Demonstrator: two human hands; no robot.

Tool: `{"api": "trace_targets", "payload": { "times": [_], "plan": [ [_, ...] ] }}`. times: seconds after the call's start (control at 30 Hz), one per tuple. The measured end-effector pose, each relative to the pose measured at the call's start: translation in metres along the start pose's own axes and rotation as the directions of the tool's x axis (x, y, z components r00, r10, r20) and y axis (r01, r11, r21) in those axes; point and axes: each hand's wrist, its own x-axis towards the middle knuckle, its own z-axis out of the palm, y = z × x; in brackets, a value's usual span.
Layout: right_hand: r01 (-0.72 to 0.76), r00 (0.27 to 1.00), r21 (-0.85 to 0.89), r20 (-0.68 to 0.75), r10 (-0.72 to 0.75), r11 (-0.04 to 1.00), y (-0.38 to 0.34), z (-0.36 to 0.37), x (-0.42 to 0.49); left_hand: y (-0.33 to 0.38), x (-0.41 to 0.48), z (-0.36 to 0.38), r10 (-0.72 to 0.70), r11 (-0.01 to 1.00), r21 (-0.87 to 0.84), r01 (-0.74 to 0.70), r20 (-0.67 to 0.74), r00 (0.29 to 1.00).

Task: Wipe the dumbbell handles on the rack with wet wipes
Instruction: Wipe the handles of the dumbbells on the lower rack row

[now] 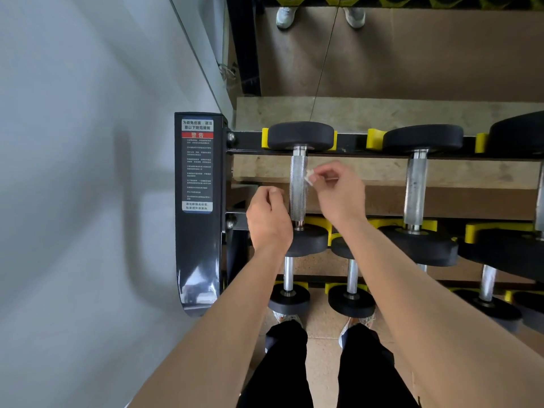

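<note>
The leftmost dumbbell on the top tier has a knurled steel handle (298,187) between two black round heads. My right hand (338,192) is just right of that handle and pinches a small white wet wipe (309,176) at its fingertips, close to the handle's upper half. Left of the handle's lower half is my left hand (269,219), its fingers loosely curled and nothing visible in them. A second dumbbell handle (414,189) lies to the right on the same tier.
The black rack upright (197,231) with a warning label stands at the left, next to a grey wall. Yellow cradles (375,138) hold the heads. Smaller dumbbells (351,287) sit on the lower tier. A mirror behind reflects shoes.
</note>
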Motion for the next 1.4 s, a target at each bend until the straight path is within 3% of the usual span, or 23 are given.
{"api": "trace_targets", "payload": {
  "times": [0.3, 0.47, 0.67, 1.13, 1.23, 1.4],
  "plan": [
    [0.023, 0.999, 0.074, -0.035, -0.020, 0.997, 0.011, 0.010, -0.016, -0.001, 0.000, 0.001, 0.011, 1.000, -0.003, -0.011, 0.000, 1.000],
    [-0.050, 0.999, 0.161, 0.008, 0.050, 0.986, 0.013, 0.009, -0.015, -0.002, 0.002, 0.001, 0.015, 1.000, 0.014, -0.015, -0.001, 1.000],
    [-0.053, 0.997, 0.108, 0.070, 0.045, 0.993, 0.013, 0.001, -0.009, -0.005, 0.004, 0.002, 0.016, 1.000, 0.014, -0.016, -0.001, 1.000],
    [-0.170, 0.985, 0.131, 0.007, 0.170, 0.977, -0.003, 0.002, -0.018, -0.007, 0.004, 0.002, 0.037, 0.998, 0.050, -0.037, 0.000, 0.999],
    [-0.171, 0.985, 0.107, 0.053, 0.166, 0.979, -0.011, -0.001, -0.025, -0.004, 0.001, -0.001, 0.089, 0.992, 0.094, -0.089, 0.004, 0.996],
    [-0.052, 0.973, 0.014, 0.227, 0.048, 0.999, -0.028, -0.023, -0.064, -0.003, -0.024, -0.035, 0.197, 0.956, 0.234, -0.179, -0.054, 0.979]
  ]
}}
